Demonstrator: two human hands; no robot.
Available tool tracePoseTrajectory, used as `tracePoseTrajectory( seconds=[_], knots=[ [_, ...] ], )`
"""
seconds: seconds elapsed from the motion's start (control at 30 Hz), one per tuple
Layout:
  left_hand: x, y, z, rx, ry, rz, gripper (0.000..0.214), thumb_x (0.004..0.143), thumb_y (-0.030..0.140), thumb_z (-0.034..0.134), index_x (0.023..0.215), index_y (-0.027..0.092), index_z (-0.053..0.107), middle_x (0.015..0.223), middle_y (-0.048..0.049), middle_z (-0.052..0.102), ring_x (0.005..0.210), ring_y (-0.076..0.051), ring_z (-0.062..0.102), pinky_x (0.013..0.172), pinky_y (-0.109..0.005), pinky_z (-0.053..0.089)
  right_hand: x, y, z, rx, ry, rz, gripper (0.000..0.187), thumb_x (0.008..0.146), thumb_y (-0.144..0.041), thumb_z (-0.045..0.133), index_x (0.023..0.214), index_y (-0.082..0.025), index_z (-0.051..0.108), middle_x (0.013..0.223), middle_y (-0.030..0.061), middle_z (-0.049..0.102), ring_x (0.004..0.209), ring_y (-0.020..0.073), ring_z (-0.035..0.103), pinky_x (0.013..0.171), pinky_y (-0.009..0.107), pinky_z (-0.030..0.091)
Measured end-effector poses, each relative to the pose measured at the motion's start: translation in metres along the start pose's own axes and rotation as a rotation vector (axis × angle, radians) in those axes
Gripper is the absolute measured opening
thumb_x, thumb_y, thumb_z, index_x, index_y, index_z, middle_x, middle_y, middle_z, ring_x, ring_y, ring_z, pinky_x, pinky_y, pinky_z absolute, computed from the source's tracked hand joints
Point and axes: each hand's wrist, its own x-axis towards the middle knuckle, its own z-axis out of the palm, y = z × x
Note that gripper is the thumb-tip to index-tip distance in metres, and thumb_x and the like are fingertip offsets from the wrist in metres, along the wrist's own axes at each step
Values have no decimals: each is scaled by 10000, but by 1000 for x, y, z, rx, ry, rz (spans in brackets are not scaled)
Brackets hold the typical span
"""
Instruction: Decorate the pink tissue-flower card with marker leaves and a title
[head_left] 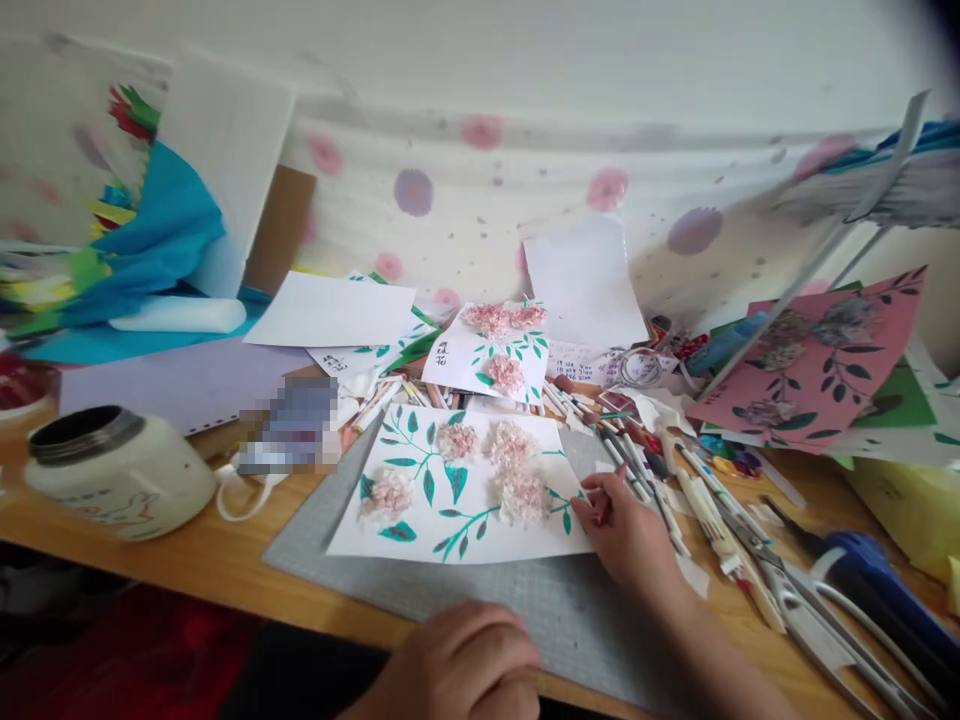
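Observation:
A white sheet with a flower picture (469,530) lies on a grey cutting mat (315,540). Ruffled pink-and-white blossoms stand out from its surface, among painted green leaves and stems. My right hand (630,530) is at the sheet's right edge, its fingers closed together there in a pinch; the exact grip is partly hidden. My left hand (472,665) rests near the table's front edge, below the sheet. Its fingers are curled in, and nothing shows in them. Behind the sheet leans a second flower picture (465,345) with similar blossoms and handwritten characters.
Pens and markers (637,455) lie scattered to the right, beside scissors (806,610) and a blue-handled tool (877,580). A pink flower picture (847,350) leans at the far right. On the left are an uncapped jar (127,490), a blurred-out object (292,425) and blue paper (172,215).

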Motion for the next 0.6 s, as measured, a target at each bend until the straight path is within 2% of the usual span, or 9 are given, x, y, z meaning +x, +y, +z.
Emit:
tracePoseTrajectory(
  seconds=[0.03,0.1,0.17,0.23,0.33,0.43,0.5,0.6],
  knots=[
    [2,0,3,21,-143,-27,180,930,139,530,760,192,559,910,-14,705,933,-167,673,842,-242,564,2,-1,-4,-36,-18,-24,214,654,-359,708,824,-236,670,606,-9,633,532,186,564,536,279,376],
    [10,1,5,23,-312,-42,156,889,272,653,793,180,573,1092,-62,701,1080,-233,648,934,-319,557,7,-2,-17,-86,-35,-62,244,680,-357,695,889,-232,680,709,24,687,562,191,586,556,289,389],
    [22,3,6,29,-411,-75,178,862,316,697,850,171,595,1224,-101,664,1163,-271,617,981,-369,542,12,-3,-31,-102,-81,-89,238,710,-373,682,895,-223,680,704,36,692,573,197,609,580,302,426],
    [35,4,11,47,-487,-107,152,885,299,669,908,159,614,1294,-130,631,1205,-294,599,988,-396,540,16,-5,-43,-90,-166,-110,224,769,-415,660,887,-225,673,645,22,679,574,195,634,608,311,472],
    [49,4,26,68,-527,-122,153,934,282,599,917,132,622,1298,-180,623,1208,-327,601,967,-423,549,19,-5,-49,198,-337,-111,362,893,-520,576,1098,-231,647,658,11,690,594,194,659,622,333,520],
    [52,1,44,71,-513,-129,185,964,271,541,902,115,620,1301,-214,614,1214,-341,598,983,-443,541,17,2,-42,595,-450,-31,499,919,-568,564,1320,-270,575,904,57,748,685,200,680,611,347,544],
    [51,-2,51,69,-520,-134,177,967,247,525,899,113,617,1299,-219,614,1201,-330,610,993,-435,538,14,9,-35,673,-431,18,418,916,-531,600,1248,-283,652,995,64,741,735,190,678,641,339,552],
    [49,-5,52,56,-573,-115,115,936,197,549,904,115,622,1258,-205,643,1203,-325,609,1031,-433,516,7,17,-29,635,-404,60,229,916,-421,643,1015,-244,750,812,31,724,645,154,636,595,284,522]
  ],
)
